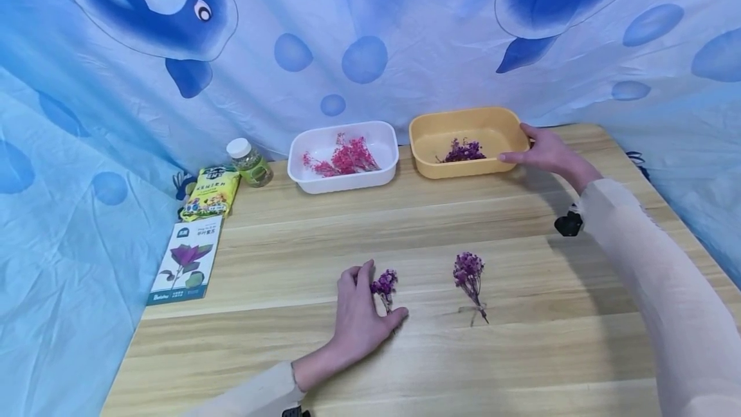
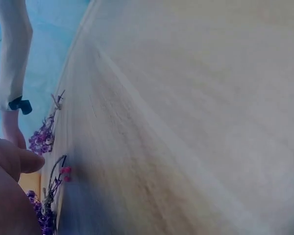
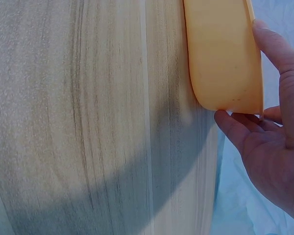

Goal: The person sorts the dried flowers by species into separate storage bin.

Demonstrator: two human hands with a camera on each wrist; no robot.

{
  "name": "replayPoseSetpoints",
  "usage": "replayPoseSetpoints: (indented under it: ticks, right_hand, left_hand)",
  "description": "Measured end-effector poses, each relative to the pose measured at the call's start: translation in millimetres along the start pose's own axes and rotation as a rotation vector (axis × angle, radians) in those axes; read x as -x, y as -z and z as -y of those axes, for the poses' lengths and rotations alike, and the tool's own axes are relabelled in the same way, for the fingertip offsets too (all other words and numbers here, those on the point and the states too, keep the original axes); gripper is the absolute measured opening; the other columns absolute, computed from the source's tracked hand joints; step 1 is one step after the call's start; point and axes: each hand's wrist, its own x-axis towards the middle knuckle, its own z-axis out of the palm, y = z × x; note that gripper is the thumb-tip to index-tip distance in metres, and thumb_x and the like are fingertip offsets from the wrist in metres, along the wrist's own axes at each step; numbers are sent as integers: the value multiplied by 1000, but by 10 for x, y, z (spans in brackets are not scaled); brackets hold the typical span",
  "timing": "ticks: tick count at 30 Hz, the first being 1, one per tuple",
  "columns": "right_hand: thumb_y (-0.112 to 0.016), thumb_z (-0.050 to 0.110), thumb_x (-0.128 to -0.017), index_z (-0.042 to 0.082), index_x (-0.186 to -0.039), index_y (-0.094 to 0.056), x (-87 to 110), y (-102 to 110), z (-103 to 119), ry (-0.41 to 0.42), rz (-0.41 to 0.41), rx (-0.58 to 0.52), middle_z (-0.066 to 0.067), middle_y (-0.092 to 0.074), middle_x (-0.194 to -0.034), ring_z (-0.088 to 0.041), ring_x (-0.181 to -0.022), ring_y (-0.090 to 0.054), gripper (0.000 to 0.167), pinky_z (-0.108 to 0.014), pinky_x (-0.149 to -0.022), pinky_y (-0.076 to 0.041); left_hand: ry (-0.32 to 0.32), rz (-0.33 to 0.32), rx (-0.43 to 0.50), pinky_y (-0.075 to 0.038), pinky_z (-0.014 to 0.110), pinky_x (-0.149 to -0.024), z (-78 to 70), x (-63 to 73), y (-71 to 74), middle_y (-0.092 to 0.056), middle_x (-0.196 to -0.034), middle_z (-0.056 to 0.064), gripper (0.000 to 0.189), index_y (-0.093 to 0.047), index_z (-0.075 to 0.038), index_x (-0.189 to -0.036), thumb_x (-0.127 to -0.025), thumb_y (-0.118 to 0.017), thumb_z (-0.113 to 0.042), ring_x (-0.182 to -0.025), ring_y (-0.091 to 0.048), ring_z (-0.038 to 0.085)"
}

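Note:
On the table, my left hand (image 1: 361, 317) spreads its thumb and fingers around a small purple dried-flower bunch (image 1: 384, 285). A gap shows between the thumb and the stems in the left wrist view, where tied stems (image 2: 48, 198) lie beside it. A second purple flower bunch (image 1: 469, 272) lies to the right, apart from both hands. My right hand (image 1: 547, 152) grips the right end of a yellow tray (image 1: 448, 171), thumb at the near side and fingers at the far side. Inside that tray are purple flowers (image 1: 465, 150).
Left of the yellow tray stands a white tray (image 1: 341, 184) with pink flowers (image 1: 352, 154). Farther left are a lidded jar (image 1: 251, 163), a yellow packet (image 1: 211, 192) and a seed packet with a plant picture (image 1: 186, 259). A blue dolphin curtain (image 1: 451, 18) hangs behind the table.

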Motion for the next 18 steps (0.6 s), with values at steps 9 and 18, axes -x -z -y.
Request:
replayPoseSetpoints:
  ticks: [9, 18]
  right_hand:
    - [-75, 56, -84, 2, -157, 6, 2, 5, -13, -2, -2, 6, -40, -21, -153, -53, -136, -33, 121, -59, -111, -32]
    - [-75, 54, -85, 2, -157, 6, -10, 2, -10, 0, -3, 4, -40, -22, -152, -53, -135, -33, 120, -59, -111, -32]
  left_hand:
    - [-56, -12, -9, -47, 46, -90, 72, -32, -76, -42, -121, 20, 83, -51, 0, -136, -66, -91, -18, -110, -42, 32]
    - [-94, 15, 13, -49, 42, -84, 104, -67, -50, -44, -114, 16, 64, -60, -5, -127, -68, -86, -4, -104, -43, 29]
